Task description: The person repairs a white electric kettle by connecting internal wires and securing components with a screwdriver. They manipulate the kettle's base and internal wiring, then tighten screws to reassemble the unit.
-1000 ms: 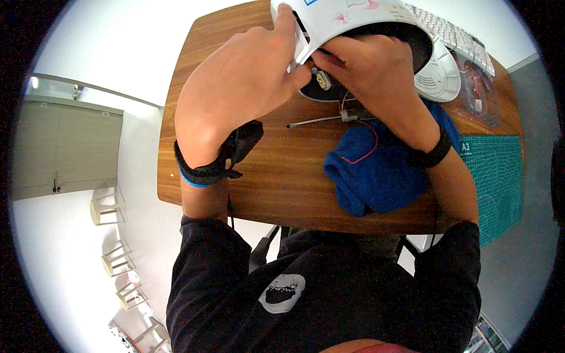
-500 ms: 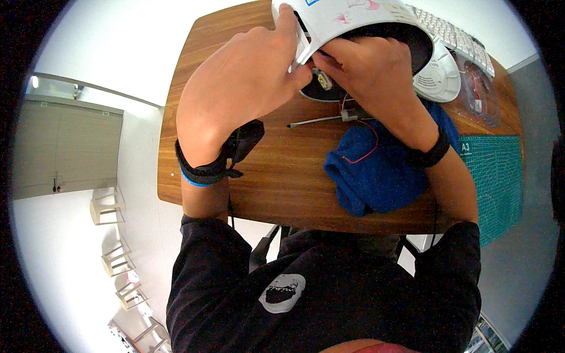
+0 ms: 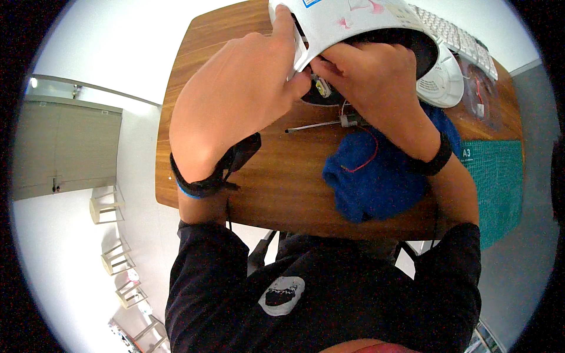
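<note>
A white curved appliance housing point(image 3: 329, 20) with pink flower prints lies at the far edge of the view, its dark open end toward me. My left hand point(image 3: 241, 88) is closed on its left side, the index finger stretched along a slot. My right hand point(image 3: 376, 76) is at the opening, its fingers bent together by the rim; what they hold is hidden. Below the fingertips a small yellowish electrical part point(image 3: 322, 87) shows. Near my right wrist lie a slim metal rod point(image 3: 312, 126) with a dark tip, a small white connector point(image 3: 349, 120) and a red wire point(image 3: 375, 154).
A crumpled blue cloth point(image 3: 376, 182) lies on the wooden table point(image 3: 276, 176) under my right forearm. Beyond it are a white round base point(image 3: 441, 82), a white keyboard point(image 3: 453, 35), a clear plastic bag point(image 3: 481, 103) and a green cutting mat point(image 3: 494, 182).
The housing has shifted slightly in view, with both hands still on it. My left wrist has moved a little left and nearer. The hands' hold looks much the same.
</note>
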Tool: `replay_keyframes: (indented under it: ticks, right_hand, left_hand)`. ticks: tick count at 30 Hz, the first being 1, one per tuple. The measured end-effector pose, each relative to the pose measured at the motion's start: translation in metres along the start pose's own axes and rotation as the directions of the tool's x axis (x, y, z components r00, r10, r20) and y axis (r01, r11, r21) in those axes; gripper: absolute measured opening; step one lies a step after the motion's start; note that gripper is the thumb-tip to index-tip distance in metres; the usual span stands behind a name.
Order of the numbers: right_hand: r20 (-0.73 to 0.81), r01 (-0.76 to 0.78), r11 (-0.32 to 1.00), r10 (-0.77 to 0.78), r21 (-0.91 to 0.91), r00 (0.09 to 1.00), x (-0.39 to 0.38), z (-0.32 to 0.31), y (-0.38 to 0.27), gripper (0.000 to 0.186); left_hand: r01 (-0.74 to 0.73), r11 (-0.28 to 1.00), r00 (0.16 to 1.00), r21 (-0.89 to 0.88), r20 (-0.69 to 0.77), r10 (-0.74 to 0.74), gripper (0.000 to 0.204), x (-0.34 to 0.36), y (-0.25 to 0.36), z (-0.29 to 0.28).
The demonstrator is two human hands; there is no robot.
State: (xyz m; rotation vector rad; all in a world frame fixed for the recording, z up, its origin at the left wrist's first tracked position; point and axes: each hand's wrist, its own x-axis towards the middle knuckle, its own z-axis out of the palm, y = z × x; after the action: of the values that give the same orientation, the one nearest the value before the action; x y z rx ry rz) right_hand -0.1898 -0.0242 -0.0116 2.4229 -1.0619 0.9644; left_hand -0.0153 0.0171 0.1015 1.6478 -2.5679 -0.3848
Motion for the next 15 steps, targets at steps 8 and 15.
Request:
replay_keyframes:
  ticks: [8,15]
  right_hand:
    - [0.016,0.062,0.998,-0.062,-0.004,0.998,-0.003,0.002,0.004,0.007]
    - [0.071,0.066,0.998,-0.067,0.015,0.995,-0.003,-0.003,0.004,0.008]
  left_hand:
    - [0.047,0.998,0.998,0.032,0.028,-0.048,0.082,0.004,0.003,0.003]
    - [0.322,0.946,0.902,0.035,0.293,-0.317,0.082,0.030,0.011,-0.007]
